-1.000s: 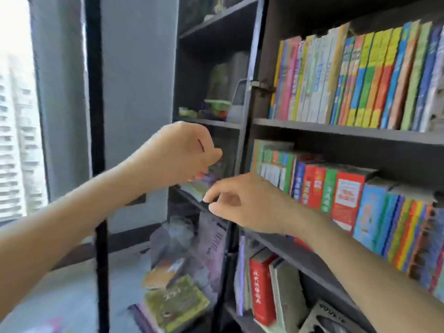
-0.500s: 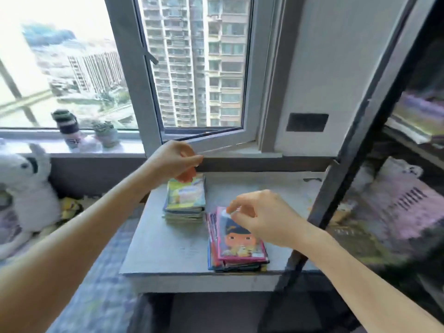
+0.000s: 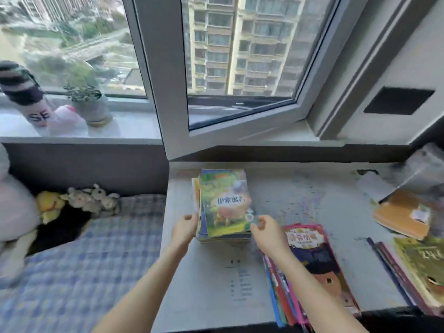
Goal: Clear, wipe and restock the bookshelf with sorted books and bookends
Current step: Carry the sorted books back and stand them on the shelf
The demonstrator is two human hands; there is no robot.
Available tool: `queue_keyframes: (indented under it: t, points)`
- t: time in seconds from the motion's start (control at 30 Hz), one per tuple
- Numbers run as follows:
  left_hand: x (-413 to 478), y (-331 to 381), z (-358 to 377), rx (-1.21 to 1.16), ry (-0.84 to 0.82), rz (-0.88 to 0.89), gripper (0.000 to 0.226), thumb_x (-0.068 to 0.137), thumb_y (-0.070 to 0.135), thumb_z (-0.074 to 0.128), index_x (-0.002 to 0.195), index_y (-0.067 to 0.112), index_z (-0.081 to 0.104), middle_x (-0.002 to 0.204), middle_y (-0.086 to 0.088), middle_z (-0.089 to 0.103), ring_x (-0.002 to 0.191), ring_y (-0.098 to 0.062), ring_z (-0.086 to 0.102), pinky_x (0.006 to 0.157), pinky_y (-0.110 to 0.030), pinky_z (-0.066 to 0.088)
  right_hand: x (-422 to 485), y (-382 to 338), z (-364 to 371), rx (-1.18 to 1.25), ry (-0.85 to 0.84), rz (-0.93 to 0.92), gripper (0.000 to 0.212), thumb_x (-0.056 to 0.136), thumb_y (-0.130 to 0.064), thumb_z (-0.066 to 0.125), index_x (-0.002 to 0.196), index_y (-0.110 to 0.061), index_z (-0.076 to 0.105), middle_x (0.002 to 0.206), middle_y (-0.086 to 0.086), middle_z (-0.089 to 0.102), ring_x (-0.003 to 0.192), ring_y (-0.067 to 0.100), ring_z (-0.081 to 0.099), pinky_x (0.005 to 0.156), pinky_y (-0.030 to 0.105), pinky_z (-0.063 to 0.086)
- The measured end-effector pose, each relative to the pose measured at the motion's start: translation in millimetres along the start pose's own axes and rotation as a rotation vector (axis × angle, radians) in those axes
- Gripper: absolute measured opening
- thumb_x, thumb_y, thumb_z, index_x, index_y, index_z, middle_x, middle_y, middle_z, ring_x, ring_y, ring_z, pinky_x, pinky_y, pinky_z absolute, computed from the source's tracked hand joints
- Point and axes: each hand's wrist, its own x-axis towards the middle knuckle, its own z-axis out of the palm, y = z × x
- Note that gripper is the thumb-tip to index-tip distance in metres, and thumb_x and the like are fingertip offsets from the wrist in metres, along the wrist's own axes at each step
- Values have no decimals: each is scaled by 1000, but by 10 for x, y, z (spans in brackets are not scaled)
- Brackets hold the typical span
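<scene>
A stack of thin books (image 3: 224, 203) with a green cover on top lies on the grey table (image 3: 211, 284) below the window. My left hand (image 3: 185, 228) presses against the stack's left edge. My right hand (image 3: 266, 233) pinches its near right corner. To the right, a second stack with a pink and purple cover (image 3: 312, 263) lies fanned out, partly under my right forearm. The bookshelf is out of view.
More books (image 3: 422, 267) and an orange book (image 3: 403, 218) lie at the table's right end. An open window sash (image 3: 240, 121) juts in over the table's far edge. A plaid bed (image 3: 72, 260) with plush toys (image 3: 91, 200) is on the left, with a potted plant (image 3: 92, 109) on the sill.
The view has swung from the bookshelf down to the table. My left hand dropped from above the green stack to its left edge. My right hand moved from the pink stack to the green stack's corner.
</scene>
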Motion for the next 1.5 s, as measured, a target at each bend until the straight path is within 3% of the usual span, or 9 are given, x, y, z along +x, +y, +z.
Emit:
queue_keyframes:
  t: [0.3,0.57,0.77,0.87,1.0,1.1,1.2,1.37,1.5]
  points:
    - [529,-222,176,-7,58,133,26,93,30,48,94,18,71,85,-7,71,82,-25,66,72,-39,55,849,-73,271,-303,20,152,64,82,-65,57,105,-6,61,97,10,64,88,25,61,64,32,44]
    - [576,-113,174,-37,60,156,21,94,29,56,107,13,60,92,-8,66,77,-21,58,65,-31,45,593,-84,3,-275,202,-4,33,90,-36,63,89,-5,55,79,6,61,69,23,53,55,33,36]
    - [670,-19,68,260,-111,77,33,85,37,69,100,12,53,88,-3,58,88,-25,57,67,-31,42,168,76,-726,111,-181,23,22,87,-18,68,109,-17,63,101,-10,60,97,7,55,86,29,44]
    - [709,32,26,347,-97,92,24,87,31,67,85,8,59,80,-6,58,77,-24,53,52,-28,33,68,178,-959,268,-361,89,22,87,-5,64,93,-25,58,84,-20,57,79,-8,51,64,9,44]
    - [636,54,30,460,-15,99,42,88,30,65,55,13,46,56,-3,46,66,-28,49,47,-28,27,36,368,-909,233,-607,147,10,89,2,60,91,-5,67,89,18,72,83,33,68,83,32,57]
    - [536,97,44,536,51,85,44,89,33,63,54,14,44,56,-3,47,68,-29,50,47,-27,27,-33,533,-585,155,-776,165,20,88,-6,65,108,-5,66,110,24,68,101,39,65,94,51,50]
    - [483,148,11,552,92,105,38,90,31,61,60,11,49,66,-7,54,72,-28,51,55,-28,33,-113,584,-165,31,-788,183,58,85,-14,71,137,-5,48,136,12,53,119,22,56,102,33,43]
    - [282,-9,-468,-47,29,33,30,86,19,65,63,9,48,59,-8,43,51,-16,47,48,-17,42,-324,651,505,111,-755,300,35,91,-2,60,125,2,52,98,10,62,81,15,61,62,20,50]
    - [-214,-326,-905,-447,-110,-111,18,98,2,45,82,2,55,61,1,69,53,-8,67,49,-17,53,-418,696,1058,290,-734,461,29,94,-9,54,123,-3,51,114,13,63,98,23,62,83,39,54]
